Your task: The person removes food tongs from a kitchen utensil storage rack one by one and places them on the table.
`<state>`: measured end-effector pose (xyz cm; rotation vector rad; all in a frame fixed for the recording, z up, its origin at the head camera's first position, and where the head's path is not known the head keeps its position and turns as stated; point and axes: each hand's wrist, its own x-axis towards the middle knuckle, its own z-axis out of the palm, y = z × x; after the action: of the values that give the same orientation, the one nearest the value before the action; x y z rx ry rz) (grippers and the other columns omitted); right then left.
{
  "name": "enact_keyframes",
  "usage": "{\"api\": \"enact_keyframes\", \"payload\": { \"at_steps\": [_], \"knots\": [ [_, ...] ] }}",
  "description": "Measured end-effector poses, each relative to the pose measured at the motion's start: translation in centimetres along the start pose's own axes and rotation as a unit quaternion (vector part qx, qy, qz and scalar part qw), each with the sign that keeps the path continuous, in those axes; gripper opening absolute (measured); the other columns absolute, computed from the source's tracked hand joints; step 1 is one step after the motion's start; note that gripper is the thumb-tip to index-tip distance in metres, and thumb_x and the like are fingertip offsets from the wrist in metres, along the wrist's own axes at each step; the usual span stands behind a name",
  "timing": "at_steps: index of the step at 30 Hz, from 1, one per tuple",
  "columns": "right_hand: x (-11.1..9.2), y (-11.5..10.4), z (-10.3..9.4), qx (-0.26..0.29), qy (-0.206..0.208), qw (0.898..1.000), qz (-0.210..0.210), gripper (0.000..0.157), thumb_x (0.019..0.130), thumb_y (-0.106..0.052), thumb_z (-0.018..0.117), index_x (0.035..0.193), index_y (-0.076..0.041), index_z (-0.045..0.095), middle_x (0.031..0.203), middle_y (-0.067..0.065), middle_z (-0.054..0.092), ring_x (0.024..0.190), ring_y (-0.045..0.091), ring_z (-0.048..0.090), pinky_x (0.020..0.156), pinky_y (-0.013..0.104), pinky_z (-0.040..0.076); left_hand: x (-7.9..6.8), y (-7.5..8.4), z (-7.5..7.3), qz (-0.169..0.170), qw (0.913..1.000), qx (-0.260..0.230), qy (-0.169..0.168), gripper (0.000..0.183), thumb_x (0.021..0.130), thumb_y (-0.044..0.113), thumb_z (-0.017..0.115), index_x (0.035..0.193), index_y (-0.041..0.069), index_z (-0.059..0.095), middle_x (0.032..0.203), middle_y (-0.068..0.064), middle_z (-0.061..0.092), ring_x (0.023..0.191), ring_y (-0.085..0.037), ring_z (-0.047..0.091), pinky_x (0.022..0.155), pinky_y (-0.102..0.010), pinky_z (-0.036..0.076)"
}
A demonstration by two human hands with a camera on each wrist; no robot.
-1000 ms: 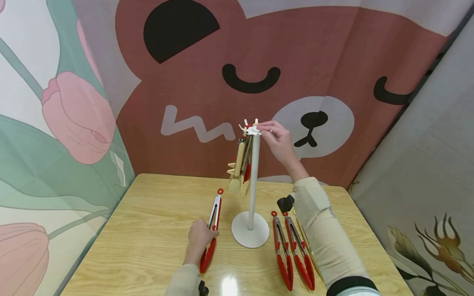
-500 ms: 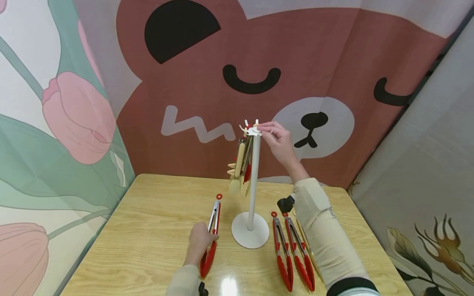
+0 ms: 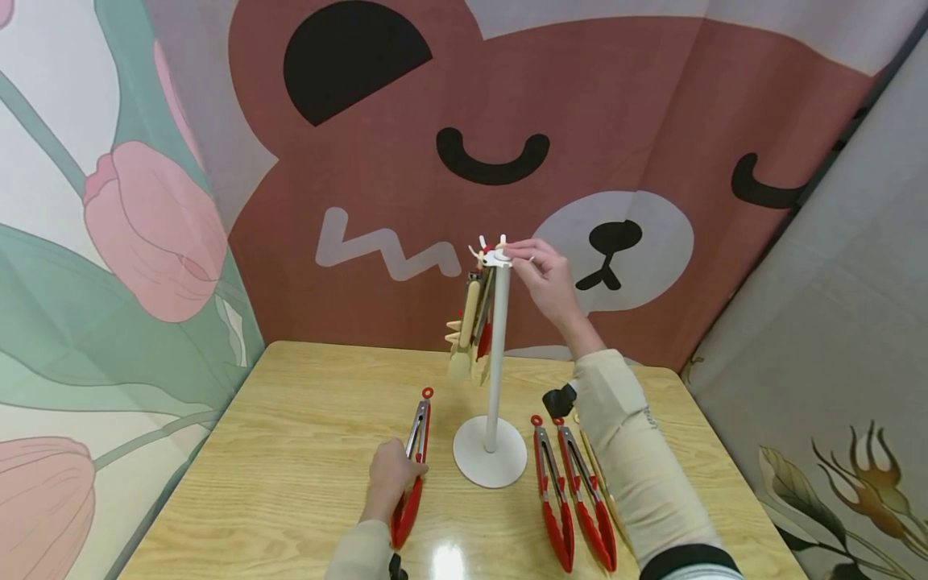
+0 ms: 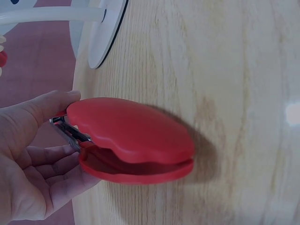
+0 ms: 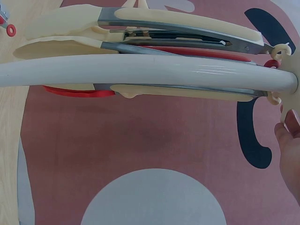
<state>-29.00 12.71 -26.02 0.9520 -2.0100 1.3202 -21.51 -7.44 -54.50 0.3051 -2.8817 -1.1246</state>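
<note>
My left hand (image 3: 391,475) grips a pair of red-tipped metal tongs (image 3: 409,511) low over the table, left of the white stand. In the left wrist view its thumb and fingers hold the tongs behind their scalloped red head (image 4: 136,131), whose two halves are nearly together. At the top of the white hook stand (image 3: 496,354), my right hand (image 3: 547,278) pinches the hook ring with thumb and fingers. Cream tongs (image 3: 470,314) hang from the stand's left side, with red ones among them; the right wrist view shows cream tongs (image 5: 187,23) close behind the white pole (image 5: 154,70).
On the table's right lie two more red tongs (image 3: 554,499), (image 3: 590,499) side by side, with a cream pair (image 3: 598,467) partly hidden under the right sleeve. The stand's round base (image 3: 490,467) sits mid-table. A printed curtain (image 3: 362,306) hangs behind the table.
My left hand has drawn the tongs slightly toward me, their ring end moving most. The right hand stays at the stand's top.
</note>
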Motion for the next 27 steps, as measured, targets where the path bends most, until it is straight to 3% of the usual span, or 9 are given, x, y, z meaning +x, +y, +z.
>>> {"api": "enact_keyframes", "payload": {
  "at_steps": [9,27],
  "knots": [
    [-0.04,0.07,0.05,0.005,0.001,1.000,0.002,0.020,0.085,0.009,0.046,0.096,0.015,0.061,0.100,0.026,0.056,0.096,0.032,0.051,0.078,0.019,0.040,0.08,-0.15,0.29,-0.016,0.9996,-0.003,-0.022,0.030,0.063,0.015,0.076,0.067,0.003,0.049,0.059,-0.005,0.047,0.047,-0.016,0.046,0.039,-0.026,0.038],
    [-0.09,-0.10,0.04,0.003,0.000,1.000,0.006,0.020,0.086,0.008,0.046,0.096,0.017,0.061,0.100,0.027,0.056,0.097,0.033,0.050,0.080,0.019,0.040,0.27,-0.41,0.84,-0.014,0.9998,0.001,-0.014,0.030,0.064,0.017,0.076,0.063,0.005,0.049,0.056,-0.003,0.046,0.046,-0.015,0.044,0.038,-0.026,0.036]
  ]
}}
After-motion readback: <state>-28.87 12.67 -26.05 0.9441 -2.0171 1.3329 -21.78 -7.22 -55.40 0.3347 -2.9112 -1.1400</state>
